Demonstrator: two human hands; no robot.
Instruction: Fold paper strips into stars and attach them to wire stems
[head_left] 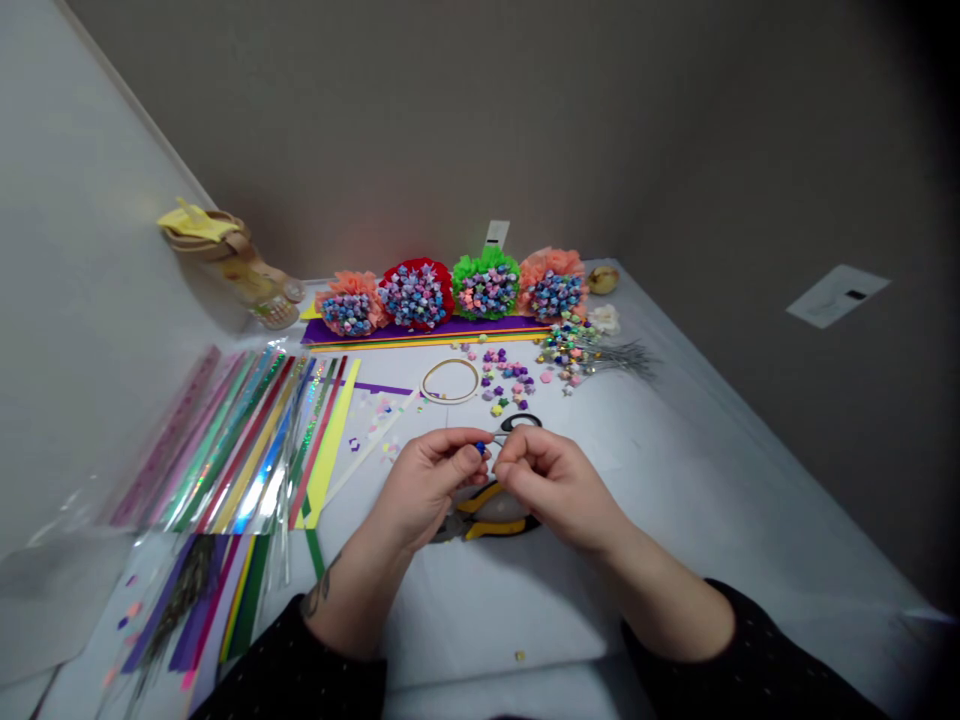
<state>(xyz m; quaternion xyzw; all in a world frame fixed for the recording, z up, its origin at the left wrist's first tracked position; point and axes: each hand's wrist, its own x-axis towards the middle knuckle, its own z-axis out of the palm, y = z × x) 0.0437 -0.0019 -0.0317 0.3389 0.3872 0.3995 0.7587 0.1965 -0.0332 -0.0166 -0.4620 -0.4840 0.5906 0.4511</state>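
My left hand (pixel 431 480) pinches a small dark blue paper star (pixel 481 448) between thumb and fingertips. Close beside it, my right hand (pixel 555 485) has thumb and fingers pressed together; whatever they hold is too small to make out. Pliers with yellow and black handles (pixel 491 512) lie on the table beneath both hands, partly hidden by them. Just beyond the fingers is a black loop handle (pixel 520 422), apparently of scissors. Loose purple, pink and yellow paper stars (pixel 506 380) are scattered farther back, next to a thin round hoop (pixel 450 381).
Several star bouquets in crepe paper (pixel 416 293) stand along the back wall. Wire-stemmed stars (pixel 574 345) lie at the back right. Shiny paper strips in clear sleeves (pixel 225 440) cover the left side. A tape roll (pixel 274 305) sits at the back left.
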